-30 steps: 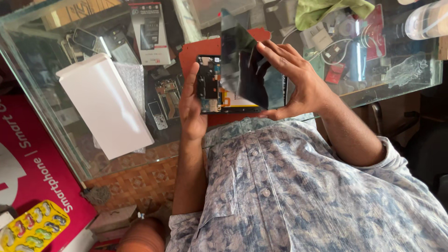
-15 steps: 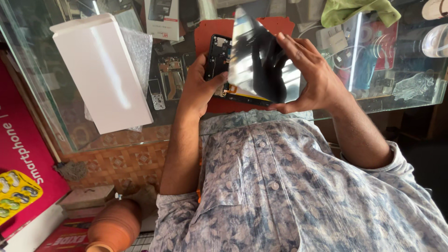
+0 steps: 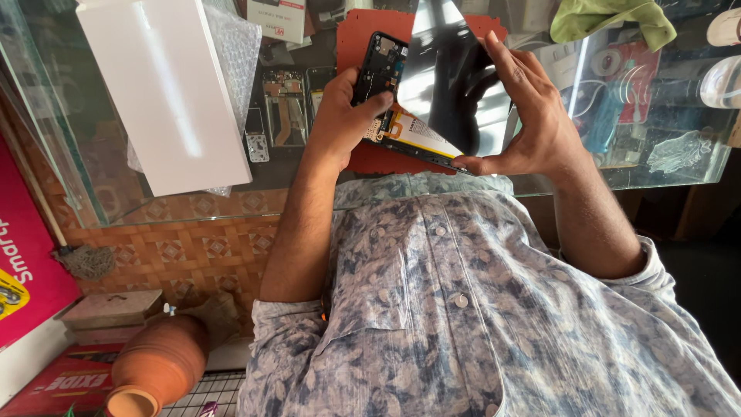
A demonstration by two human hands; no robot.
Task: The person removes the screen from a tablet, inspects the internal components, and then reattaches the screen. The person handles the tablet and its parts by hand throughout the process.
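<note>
Your right hand [image 3: 532,123] has tilted the glossy black screen panel [image 3: 448,85] further up off the opened phone [image 3: 394,100], baring more of its yellow-labelled battery. Your left hand [image 3: 343,116] has slid its thumb across the phone's upper end. Your view has swung left, toward the white box [image 3: 166,93].

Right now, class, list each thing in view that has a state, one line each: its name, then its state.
Phone: opened, insides bare, held in the left hand.
Screen panel: lifted off the phone, tilted, held by the right hand.
White box: closed, flat on the glass counter.
Green cloth: crumpled.
Clay pot: tipped on its side.
</note>
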